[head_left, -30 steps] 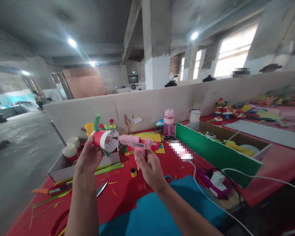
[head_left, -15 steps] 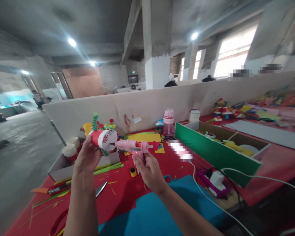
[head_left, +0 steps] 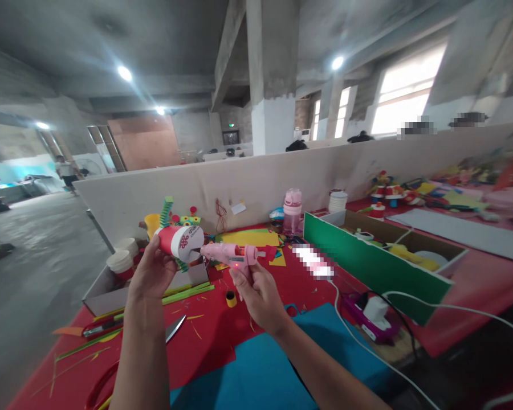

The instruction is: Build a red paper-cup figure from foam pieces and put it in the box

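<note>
My left hand (head_left: 156,270) is closed around a paper cup (head_left: 180,242) wrapped in red, tipped on its side with a printed white face toward the right. Green folded paper strips (head_left: 166,210) stick out above and below the cup. In my right hand (head_left: 259,290) is a pink hot glue gun (head_left: 231,254), its small red light lit. The gun's nozzle points left at the cup's white face, at or very near the surface; I cannot tell if it touches. Below the gun, a small yellow roll (head_left: 231,298) stands on the red table.
Blue sheets (head_left: 256,364) lie in front of me, with a scissor blade (head_left: 176,328) to their left. A green-sided box (head_left: 367,265) stands right, beside a purple power strip (head_left: 371,324) with cables. White cups (head_left: 120,262) and a pink bottle (head_left: 293,210) stand further back, before a partition (head_left: 222,185).
Cup, glue gun and both hands keep nearly the same positions. The camera view has shifted very slightly. A person far off at the left shows more clearly.
</note>
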The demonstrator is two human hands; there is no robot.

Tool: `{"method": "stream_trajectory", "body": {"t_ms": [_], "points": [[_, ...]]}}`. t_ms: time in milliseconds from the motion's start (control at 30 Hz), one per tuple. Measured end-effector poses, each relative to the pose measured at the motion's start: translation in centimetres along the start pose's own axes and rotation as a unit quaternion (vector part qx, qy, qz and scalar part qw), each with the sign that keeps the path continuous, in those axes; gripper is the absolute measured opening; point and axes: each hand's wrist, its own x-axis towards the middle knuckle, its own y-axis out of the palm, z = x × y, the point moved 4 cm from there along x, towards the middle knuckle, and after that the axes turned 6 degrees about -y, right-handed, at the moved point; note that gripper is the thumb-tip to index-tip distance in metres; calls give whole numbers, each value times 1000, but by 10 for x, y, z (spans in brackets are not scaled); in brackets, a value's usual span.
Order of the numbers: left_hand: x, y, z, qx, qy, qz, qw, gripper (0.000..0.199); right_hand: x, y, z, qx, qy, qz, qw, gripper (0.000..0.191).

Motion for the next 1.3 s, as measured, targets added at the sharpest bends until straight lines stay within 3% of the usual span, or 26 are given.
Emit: {"method": "stream_trajectory", "body": {"t_ms": [400,700,1033,1300], "points": [[0,0,0,-5,-11,-6,1000,8,-1,-2,1,9,-2,-11,1000,28],[2,-2,2,28,-5,16,999,21,0,-3,1,9,7,-9,1000,28],[2,-3,1,12,-6,5,1000,12,-1,-3,-7,-15,26,-15,999,31],[1,0,2,17,-16,9,1000,17,0,-5,-6,4,32,-6,999,33]]}}
